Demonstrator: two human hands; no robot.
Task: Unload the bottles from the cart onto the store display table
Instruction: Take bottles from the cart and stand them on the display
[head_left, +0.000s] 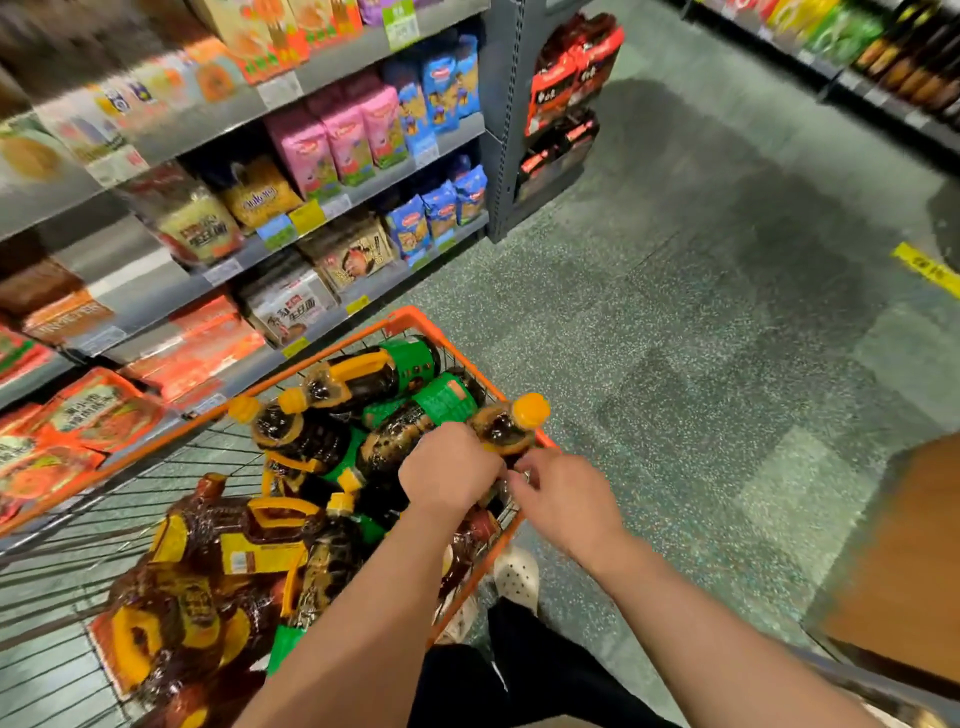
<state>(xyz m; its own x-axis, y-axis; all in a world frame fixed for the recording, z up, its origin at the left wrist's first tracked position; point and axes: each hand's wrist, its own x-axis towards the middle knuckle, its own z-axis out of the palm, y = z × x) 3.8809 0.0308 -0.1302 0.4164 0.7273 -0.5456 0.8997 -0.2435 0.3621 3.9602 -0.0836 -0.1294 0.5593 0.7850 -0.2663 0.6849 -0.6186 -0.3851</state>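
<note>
Both hands together on one dark bottle (501, 426) in cart (415, 317): left hand (449, 470) grips it, right hand (563, 499) pinches

A shop aisle: stocked shelves (311, 150) (price tags along edges), wire cart (426, 322).

Overhead store light is falling evenly and bright; soft shadows are pooling on the floor (727, 322). The shelves (156, 130) are smearing with blur and bending at the wide-angle edges.
</note>
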